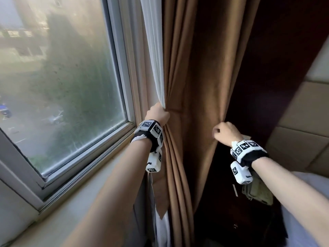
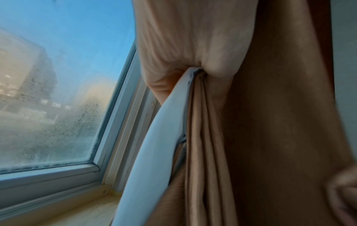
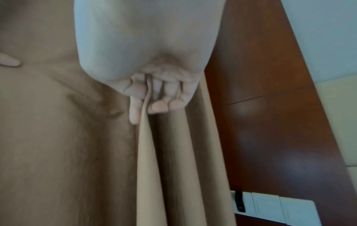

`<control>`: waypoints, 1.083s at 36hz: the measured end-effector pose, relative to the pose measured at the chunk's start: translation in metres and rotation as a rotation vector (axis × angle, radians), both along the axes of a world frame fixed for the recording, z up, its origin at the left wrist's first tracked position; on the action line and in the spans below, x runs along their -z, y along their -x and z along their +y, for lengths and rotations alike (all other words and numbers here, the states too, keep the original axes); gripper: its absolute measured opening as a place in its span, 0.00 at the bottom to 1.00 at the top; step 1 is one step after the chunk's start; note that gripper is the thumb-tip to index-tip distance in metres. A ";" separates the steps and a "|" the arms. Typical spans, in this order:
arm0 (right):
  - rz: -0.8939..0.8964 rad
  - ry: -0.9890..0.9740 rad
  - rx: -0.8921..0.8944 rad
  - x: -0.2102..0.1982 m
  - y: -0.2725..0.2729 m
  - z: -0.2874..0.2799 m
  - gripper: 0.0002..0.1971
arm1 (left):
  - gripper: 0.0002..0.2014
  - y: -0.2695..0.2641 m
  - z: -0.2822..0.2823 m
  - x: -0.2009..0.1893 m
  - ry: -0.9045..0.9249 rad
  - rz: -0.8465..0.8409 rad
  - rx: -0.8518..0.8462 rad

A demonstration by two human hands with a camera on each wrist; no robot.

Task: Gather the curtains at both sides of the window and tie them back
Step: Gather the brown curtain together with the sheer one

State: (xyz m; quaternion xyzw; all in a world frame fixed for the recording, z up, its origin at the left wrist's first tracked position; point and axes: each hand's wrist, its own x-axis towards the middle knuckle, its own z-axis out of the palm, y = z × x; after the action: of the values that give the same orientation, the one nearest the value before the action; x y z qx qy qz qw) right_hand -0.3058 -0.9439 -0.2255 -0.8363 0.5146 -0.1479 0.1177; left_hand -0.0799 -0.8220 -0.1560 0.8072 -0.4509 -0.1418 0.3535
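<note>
The brown curtain (image 1: 179, 77) hangs at the window's right side, from 12 down to 6 o'clock in the head view, bunched into folds but not tied; no tie-back shows. The left hand (image 1: 158, 114) clutches its window-side edge together with the white sheer (image 1: 153, 50); at 3 o'clock from it, the right hand (image 1: 225, 131) pinches the room-side edge. By my reading, gathering is under way, while tying and the other side remain. Only the right wrist view shows fingertips (image 3: 159, 107) curled round a fold, and a white wall plate (image 3: 270, 204) at 5 o'clock; the left wrist view alone shows droplets on the window glass (image 2: 58, 107).
</note>
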 end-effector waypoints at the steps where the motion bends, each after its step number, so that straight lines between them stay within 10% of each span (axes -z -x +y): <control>1: -0.008 0.034 0.020 0.001 0.005 0.007 0.11 | 0.18 0.001 -0.002 0.000 -0.001 0.002 0.005; 21: -0.086 0.077 -0.137 0.008 -0.070 0.102 0.14 | 0.10 0.026 0.002 0.004 -0.028 -0.108 0.223; 33: 0.263 0.361 -0.352 0.000 -0.098 0.112 0.17 | 0.60 0.015 -0.002 0.010 -0.068 -0.038 0.291; 39: 0.352 0.372 -0.502 -0.004 -0.105 0.115 0.12 | 0.29 0.015 -0.006 0.008 -0.046 -0.138 0.204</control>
State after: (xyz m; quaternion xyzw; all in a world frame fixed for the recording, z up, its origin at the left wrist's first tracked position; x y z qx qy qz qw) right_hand -0.2011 -0.8287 -0.2213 -0.9564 0.2699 -0.0591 -0.0943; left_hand -0.0948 -0.8276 -0.1644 0.7728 -0.5507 -0.1313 0.2869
